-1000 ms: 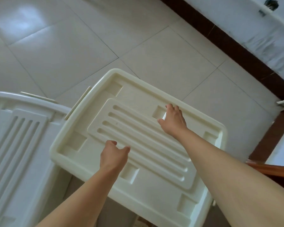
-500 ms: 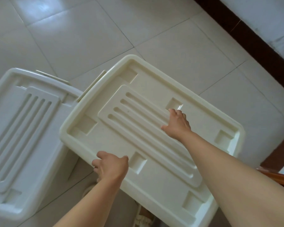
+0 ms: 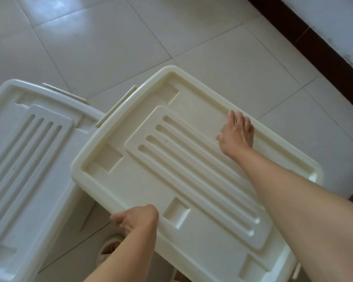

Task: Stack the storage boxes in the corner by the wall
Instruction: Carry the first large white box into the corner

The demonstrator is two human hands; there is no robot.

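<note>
Two hands on one box

Cream storage box (image 3: 192, 176) lies lengthwise toward the wall (image 3: 334, 23), beside the white box (image 3: 29, 159). Left hand (image 3: 137, 218) grips its near rim; right hand (image 3: 236, 133) presses flat-fingered near the far rim.

Glossy pale floor tiles (image 3: 114, 37) with thin grey grout lines catch soft window glare, meeting a dark skirting band (image 3: 306, 35) below a white wall (image 3: 338, 15).
</note>
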